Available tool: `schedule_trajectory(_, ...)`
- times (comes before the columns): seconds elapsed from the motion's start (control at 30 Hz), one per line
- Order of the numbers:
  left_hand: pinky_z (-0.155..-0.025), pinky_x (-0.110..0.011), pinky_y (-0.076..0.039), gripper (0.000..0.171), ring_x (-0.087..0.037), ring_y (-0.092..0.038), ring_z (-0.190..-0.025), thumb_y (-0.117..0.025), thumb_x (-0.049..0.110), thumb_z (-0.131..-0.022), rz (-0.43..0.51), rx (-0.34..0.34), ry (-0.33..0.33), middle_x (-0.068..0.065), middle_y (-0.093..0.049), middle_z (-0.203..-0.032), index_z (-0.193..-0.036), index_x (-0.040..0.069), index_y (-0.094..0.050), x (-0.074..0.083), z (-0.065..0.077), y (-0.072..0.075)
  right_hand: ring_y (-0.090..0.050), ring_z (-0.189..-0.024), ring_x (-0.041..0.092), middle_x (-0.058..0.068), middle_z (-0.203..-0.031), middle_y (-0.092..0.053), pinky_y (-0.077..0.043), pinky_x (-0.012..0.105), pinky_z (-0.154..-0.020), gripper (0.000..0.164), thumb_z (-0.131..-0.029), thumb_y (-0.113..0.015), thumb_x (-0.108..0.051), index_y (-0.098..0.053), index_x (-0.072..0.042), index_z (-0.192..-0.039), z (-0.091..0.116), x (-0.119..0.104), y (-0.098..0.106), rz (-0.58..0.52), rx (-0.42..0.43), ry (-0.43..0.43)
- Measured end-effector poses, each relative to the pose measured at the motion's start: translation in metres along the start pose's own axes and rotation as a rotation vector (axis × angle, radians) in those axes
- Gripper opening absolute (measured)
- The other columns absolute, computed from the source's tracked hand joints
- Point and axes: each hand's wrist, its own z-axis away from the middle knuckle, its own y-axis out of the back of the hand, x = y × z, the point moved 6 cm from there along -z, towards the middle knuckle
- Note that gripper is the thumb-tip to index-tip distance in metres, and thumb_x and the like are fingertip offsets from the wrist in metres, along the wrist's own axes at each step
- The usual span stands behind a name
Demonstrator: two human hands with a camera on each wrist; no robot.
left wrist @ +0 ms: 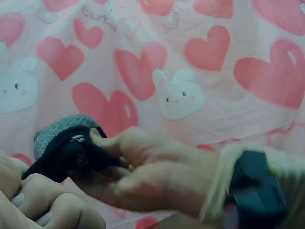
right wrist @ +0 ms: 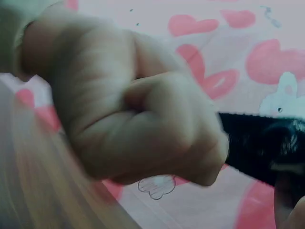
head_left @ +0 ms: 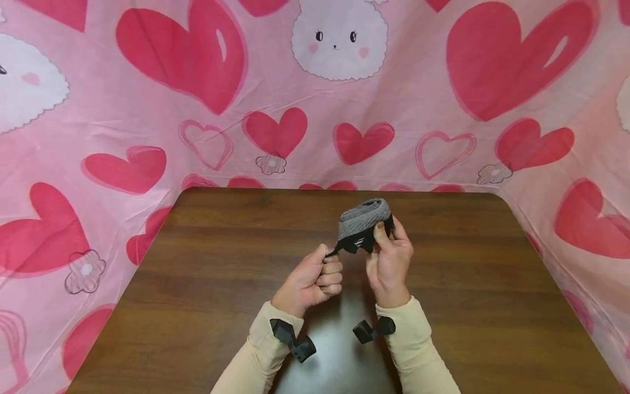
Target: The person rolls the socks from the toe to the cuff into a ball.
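A rolled grey knit sock with a black cuff and small white lettering is held up above the table between both hands. My left hand pinches a corner of the black cuff, its other fingers curled into the palm, and pulls the cuff out to a point. My right hand grips the sock's right side, thumb on the front and fingers behind. The left wrist view shows the dark cuff gaping toward the camera. In the right wrist view the black cuff is stretched taut; the grey part is out of sight there.
Under the hands is a brown wood-grain table, with a pale glare patch near its front. A pink cloth printed with hearts and white animal faces hangs around its back and sides. Each wrist wears a small black camera.
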Motion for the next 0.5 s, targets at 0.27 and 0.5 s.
schedule_trajectory(0.27, -0.047, -0.019, -0.017, 0.027, 0.0, -0.028, -0.042, -0.036, 0.015, -0.104, -0.035, -0.006, -0.034, 0.012, -0.031, -0.056, -0.08, 0.015, -0.046, -0.001, -0.002, 0.001, -0.068, -0.095, 0.022, 0.016, -0.108, -0.068, -0.057, 0.031, -0.076, 0.026, -0.09, -0.066, 0.011, -0.066, 0.004, -0.115, 0.009, 0.002, -0.011, 0.263, -0.178, 0.143)
schedule_trajectory(0.5, -0.051, -0.024, -0.03, 0.02, -0.007, -0.032, -0.053, -0.04, -0.004, -0.097, -0.189, 0.09, -0.132, 0.003, -0.042, -0.07, -0.103, 0.01, -0.053, 0.015, 0.003, 0.017, -0.066, -0.097, 0.019, 0.012, -0.107, -0.069, -0.055, 0.029, -0.082, 0.03, -0.086, -0.068, 0.014, -0.064, 0.01, -0.116, 0.014, -0.006, -0.021, 0.536, -0.313, 0.168)
